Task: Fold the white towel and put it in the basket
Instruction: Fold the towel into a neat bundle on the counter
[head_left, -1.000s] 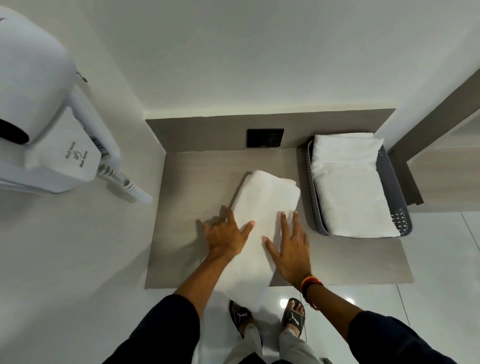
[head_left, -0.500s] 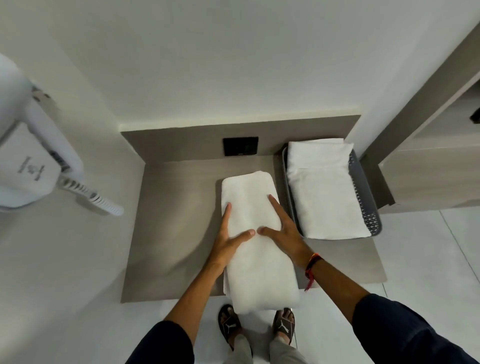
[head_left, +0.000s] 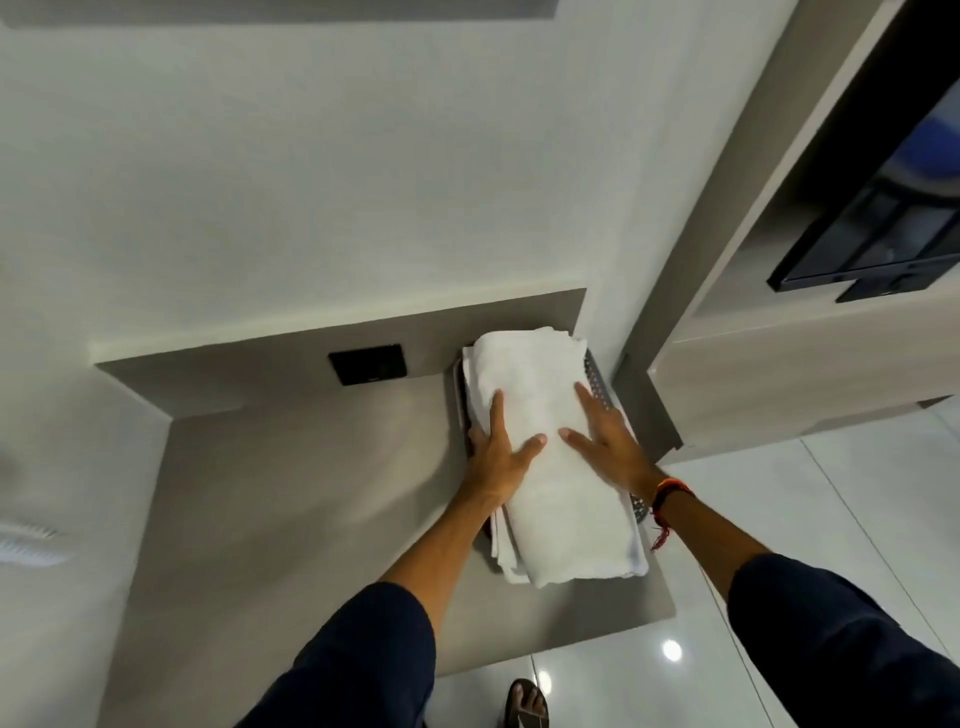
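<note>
One folded white towel (head_left: 556, 457) lies on top of the pile in one grey basket (head_left: 597, 387), which sits at the right rear of the worktop (head_left: 291, 499), against the wall; more white cloth edges show beneath it (how many layers, I cannot tell). Two hands rest on it. The left hand (head_left: 501, 449) lies flat along the towel's left edge, grip open, thumb spread right. The right hand (head_left: 605, 441) lies flat on its right side, grip open too, fingers pointing away, with one red wristband (head_left: 667, 491) at the wrist.
</note>
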